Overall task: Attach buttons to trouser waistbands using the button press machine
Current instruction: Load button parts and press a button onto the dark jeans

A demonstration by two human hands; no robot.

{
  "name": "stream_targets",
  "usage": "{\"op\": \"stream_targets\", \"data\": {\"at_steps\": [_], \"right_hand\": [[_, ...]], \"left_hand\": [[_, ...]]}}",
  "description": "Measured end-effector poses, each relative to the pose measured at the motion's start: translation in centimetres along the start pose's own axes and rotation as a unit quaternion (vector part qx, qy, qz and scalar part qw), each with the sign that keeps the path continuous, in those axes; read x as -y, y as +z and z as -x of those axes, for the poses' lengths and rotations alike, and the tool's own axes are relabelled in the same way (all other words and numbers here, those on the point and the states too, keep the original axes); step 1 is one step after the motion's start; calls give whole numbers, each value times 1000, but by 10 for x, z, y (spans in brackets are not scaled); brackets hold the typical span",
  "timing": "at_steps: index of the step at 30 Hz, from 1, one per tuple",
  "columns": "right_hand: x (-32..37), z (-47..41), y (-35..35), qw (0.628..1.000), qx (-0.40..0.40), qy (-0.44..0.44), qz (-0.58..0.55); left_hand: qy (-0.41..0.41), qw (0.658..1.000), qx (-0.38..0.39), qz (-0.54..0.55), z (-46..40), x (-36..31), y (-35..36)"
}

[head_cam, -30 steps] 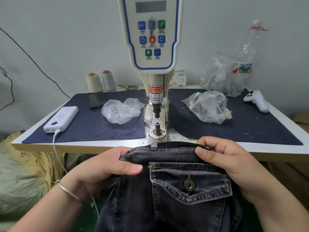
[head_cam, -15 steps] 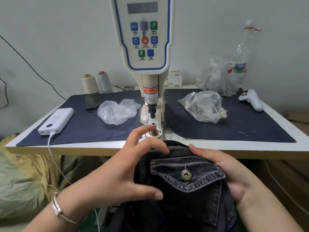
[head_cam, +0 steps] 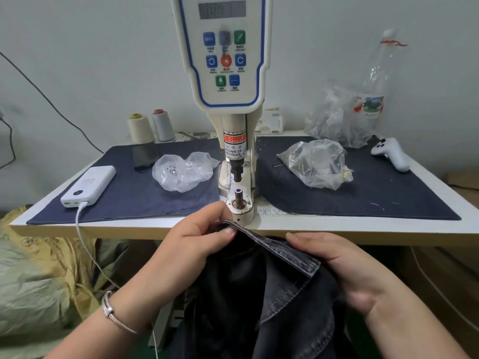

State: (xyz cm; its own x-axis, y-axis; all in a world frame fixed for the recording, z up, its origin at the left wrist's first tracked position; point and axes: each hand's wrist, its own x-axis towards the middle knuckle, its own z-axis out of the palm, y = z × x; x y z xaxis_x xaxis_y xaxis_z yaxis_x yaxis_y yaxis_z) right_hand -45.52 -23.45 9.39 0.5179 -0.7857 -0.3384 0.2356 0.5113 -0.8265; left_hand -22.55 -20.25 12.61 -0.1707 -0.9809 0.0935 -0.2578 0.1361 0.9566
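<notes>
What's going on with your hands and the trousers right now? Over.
Left hand pinches waistband end. Right hand grips it behind. Not yet on press post. Nothing in between.

L hand (head_cam: 197, 239) fingers curled, pinching waistband (head_cam: 274, 248) end betw thumb & fingertips; bracelet on wrist. R hand (head_cam: 344, 270) palm-up, fingers curled under waistband's other end, gripping it.
</notes>
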Motion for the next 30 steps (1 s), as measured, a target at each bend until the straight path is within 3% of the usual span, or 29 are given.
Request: {"op": "stream_targets", "data": {"at_steps": [5,10,19,30], "right_hand": [[1,0,1,998,9,1,57],[-2,2,3,996,26,5,86],[-1,5,3,994,21,-4,103],[3,7,5,993,69,-20,89]], "left_hand": [[-122,977,30,175,-3,-9,-1],[-153,966,50,203,-7,-9,-2],[-131,957,95,242,-6,-5,-2],[-104,967,127,195,-3,-5,-10]]}}
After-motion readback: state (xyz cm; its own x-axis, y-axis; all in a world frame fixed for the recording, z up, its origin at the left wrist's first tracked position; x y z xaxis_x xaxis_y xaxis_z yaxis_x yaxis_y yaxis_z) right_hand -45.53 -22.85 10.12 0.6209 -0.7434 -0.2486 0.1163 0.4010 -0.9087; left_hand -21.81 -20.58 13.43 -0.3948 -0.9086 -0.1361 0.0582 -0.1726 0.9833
